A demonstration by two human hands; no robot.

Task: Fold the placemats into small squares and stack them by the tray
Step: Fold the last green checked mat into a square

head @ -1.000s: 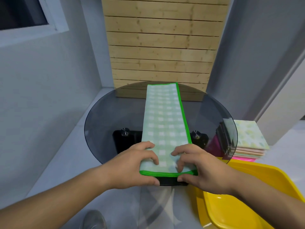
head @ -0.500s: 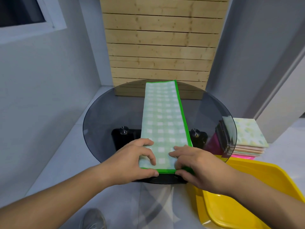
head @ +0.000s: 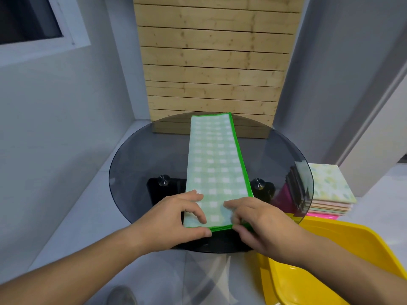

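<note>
Both forearms reach in. The left hand [head: 176, 219] and right hand [head: 259, 225] pinch the 6 o'clock end of the long green-checked cloth placemat [head: 215, 164], curled fingers on top and thumbs at its edge, on the round smoked-glass table [head: 136, 164].

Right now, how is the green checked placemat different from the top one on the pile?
The green checked placemat is a long strip; the top placemat on the pile is a small square. The green checked placemat lies on the glass table, gripped at its near end by the left hand and right hand; the top placemat rests untouched on the pile. Both lie flat.
</note>
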